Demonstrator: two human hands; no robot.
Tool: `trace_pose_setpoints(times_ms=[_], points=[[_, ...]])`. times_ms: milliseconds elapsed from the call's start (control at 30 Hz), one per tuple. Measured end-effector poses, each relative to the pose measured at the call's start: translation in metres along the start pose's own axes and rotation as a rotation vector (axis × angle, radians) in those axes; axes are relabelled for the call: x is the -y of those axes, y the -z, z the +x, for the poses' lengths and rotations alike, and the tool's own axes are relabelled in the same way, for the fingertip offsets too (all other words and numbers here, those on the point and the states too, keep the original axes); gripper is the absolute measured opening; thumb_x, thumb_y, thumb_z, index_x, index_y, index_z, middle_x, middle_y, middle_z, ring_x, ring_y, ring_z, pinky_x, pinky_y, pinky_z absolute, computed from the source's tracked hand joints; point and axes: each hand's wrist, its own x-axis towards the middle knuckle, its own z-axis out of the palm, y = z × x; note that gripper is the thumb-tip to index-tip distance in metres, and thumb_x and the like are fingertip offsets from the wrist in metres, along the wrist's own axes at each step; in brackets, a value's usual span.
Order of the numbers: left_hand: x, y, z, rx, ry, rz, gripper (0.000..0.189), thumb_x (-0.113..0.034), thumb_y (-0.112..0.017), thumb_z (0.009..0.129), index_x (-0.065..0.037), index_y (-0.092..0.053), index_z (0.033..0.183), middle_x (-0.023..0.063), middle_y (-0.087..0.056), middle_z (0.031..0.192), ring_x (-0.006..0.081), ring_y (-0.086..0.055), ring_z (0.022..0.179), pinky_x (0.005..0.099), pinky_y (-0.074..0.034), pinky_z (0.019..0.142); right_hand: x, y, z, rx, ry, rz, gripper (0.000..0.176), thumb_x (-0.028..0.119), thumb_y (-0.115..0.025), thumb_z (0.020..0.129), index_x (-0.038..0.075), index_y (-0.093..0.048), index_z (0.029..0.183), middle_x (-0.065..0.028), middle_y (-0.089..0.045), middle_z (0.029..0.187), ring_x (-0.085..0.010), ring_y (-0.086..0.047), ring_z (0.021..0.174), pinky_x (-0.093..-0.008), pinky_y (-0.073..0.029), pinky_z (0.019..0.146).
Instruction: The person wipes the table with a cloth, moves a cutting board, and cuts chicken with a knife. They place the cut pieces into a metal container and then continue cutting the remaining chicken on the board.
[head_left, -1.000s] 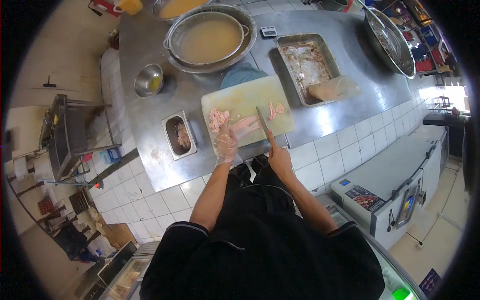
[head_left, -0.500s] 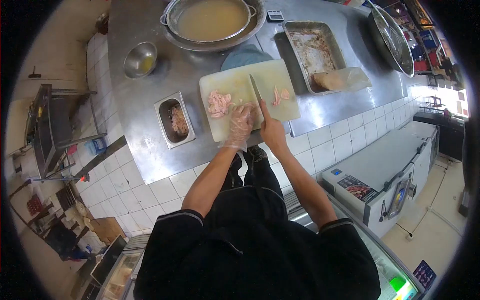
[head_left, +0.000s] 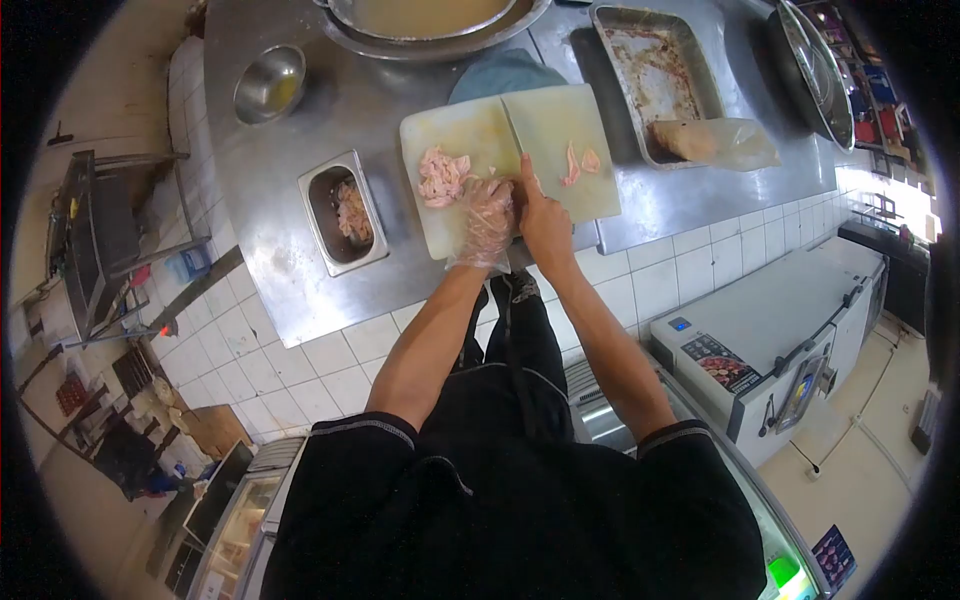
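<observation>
My right hand [head_left: 546, 222] grips a knife [head_left: 513, 130], its index finger stretched along the spine. The blade points away from me across the white cutting board [head_left: 440, 128], its tip at the far edge. Close to the blade's left, my left hand [head_left: 488, 215] wears a clear plastic glove. Its fingers are curled down on the board; whatever lies beneath them is hidden. A heap of cut pale pink meat [head_left: 443, 177] sits left of that hand. Thin meat strips [head_left: 572, 163] lie right of the knife.
A steel pan [head_left: 347, 258] with meat pieces stands left of the board, a small metal bowl [head_left: 270, 84] behind it. At the back is a large pot [head_left: 430, 34] of cloudy liquid. A stained tray [head_left: 650, 75] to the right holds a plastic bag [head_left: 735, 143].
The camera view has shifted, so the worktop appears higher. Over the board, the knife has slid away from me, bringing its tip to the far edge. My left hand stays beside the blade.
</observation>
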Motion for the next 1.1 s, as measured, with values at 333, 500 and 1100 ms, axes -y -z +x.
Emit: trace_pose_setpoints(times_ms=[333,500,1100], points=[[-0.006,-0.001,0.004,-0.056,-0.016,0.110,0.016,-0.011,-0.071,0.077,-0.010,-0.071,0.093,0.0109,-0.068,0.089,0.0335,-0.064,0.088,0.0481,-0.048,0.082,-0.015,0.003,-0.082,0.048,-0.060,-0.093,0.086,-0.001,-0.054,0.088,0.018,-0.019,0.165,-0.0272,-0.062,0.064,-0.0478,-0.063,0.060,-0.0584,-0.048,0.057],[-0.006,0.003,0.008,-0.072,-0.025,0.124,0.010,-0.019,-0.069,0.085,-0.011,-0.073,0.089,0.0145,-0.070,0.085,0.0365,-0.065,0.083,0.0497,-0.049,0.079,-0.017,0.011,-0.111,0.086,-0.115,-0.082,0.084,0.001,-0.054,0.089,0.020,-0.021,0.164,-0.0277,-0.062,0.065,-0.0479,-0.062,0.060,-0.0583,-0.049,0.059],[-0.013,0.031,-0.010,0.132,0.016,-0.116,0.020,-0.004,-0.073,0.080,-0.006,-0.072,0.099,0.0116,-0.071,0.108,0.0328,-0.064,0.102,0.0477,-0.047,0.094,-0.018,0.013,-0.060,-0.079,0.001,0.060,0.083,0.000,-0.055,0.089,0.020,-0.023,0.164,-0.0272,-0.064,0.070,-0.0481,-0.063,0.063,-0.0562,-0.049,0.059]])
